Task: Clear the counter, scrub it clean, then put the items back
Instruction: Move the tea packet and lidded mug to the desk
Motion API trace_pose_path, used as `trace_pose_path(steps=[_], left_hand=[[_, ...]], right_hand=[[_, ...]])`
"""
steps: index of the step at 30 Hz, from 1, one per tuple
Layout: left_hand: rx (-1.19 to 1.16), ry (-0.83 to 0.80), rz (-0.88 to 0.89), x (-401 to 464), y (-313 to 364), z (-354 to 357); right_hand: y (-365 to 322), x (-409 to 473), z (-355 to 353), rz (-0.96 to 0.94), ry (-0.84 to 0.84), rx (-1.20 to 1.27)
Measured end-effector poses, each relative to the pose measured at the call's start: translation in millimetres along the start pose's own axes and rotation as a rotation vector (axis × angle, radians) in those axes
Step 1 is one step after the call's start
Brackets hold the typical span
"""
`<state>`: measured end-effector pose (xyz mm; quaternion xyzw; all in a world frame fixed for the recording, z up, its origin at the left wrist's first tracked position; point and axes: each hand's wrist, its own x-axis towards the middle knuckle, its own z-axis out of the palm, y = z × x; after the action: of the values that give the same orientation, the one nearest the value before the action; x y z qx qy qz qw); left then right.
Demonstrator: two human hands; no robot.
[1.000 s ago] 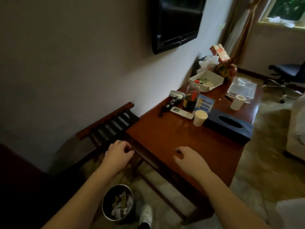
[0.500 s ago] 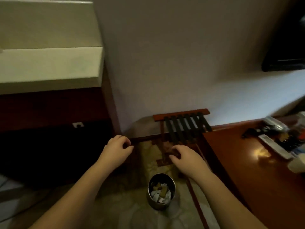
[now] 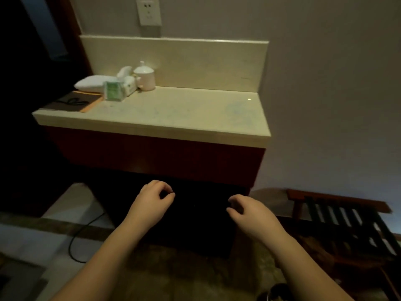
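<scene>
Your empty hands hang in front of the cabinet, below the pale counter surface (image 3: 178, 114).

Your left hand (image 3: 149, 205) has its fingers (image 3: 167, 190) curled loosely inward, thumb near the fingertips, gripping nothing; your right hand (image 3: 253, 216) has its fingers (image 3: 234, 199) half bent and slightly spread, also bare. Up and well beyond your left fingers, at the surface's far left corner, sit a lidded white cup (image 3: 145, 77), a green-labelled packet (image 3: 113, 91), a folded white towel (image 3: 93, 83) and a dark tray (image 3: 73, 102). A slatted luggage rack (image 3: 347, 218) stands off beyond your right fingers.
</scene>
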<state>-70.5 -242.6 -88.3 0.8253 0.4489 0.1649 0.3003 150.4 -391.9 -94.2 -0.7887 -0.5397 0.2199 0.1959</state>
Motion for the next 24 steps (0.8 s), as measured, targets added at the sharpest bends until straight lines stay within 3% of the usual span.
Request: trace_pose_path(steps=[7,12,24], left_hand=[[0.001,0.130,0.000,57.7,-65.3,-86.5],[0.059,0.220,-0.020,104.2,-86.6,-136.6],[0.123,0.400,-0.154,240.5,-104.7,-216.9]], right_hand=[[-95.5,91.4,-4.0,-0.088,0.012,-0.037],[-147.0,145.7,-19.7,-0.162,0.152,-0.156],[-213.9,315.0,-86.4,-0.242,0.129,-0.009]])
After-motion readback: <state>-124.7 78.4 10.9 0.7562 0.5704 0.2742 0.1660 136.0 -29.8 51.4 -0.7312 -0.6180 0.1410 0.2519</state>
